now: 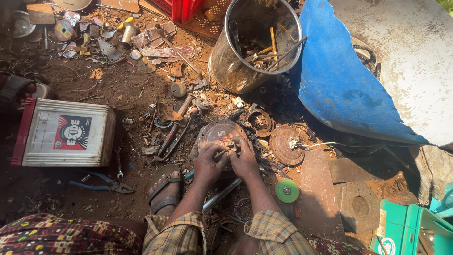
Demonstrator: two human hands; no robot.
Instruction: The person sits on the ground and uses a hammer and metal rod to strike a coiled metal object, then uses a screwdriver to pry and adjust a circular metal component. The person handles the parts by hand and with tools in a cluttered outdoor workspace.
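A white box-shaped battery [66, 133] with a red edge lay on the dirt floor [118, 94] well left of the hands, blue-handled pliers [101, 183] nearer. The left hand [209, 164] and right hand [244, 159], touching, were both closed on small parts atop a round, rusty metal plate [218, 134]. Beyond them stood a dented steel bucket [252, 42]; right of them lay a green disc [287, 191].
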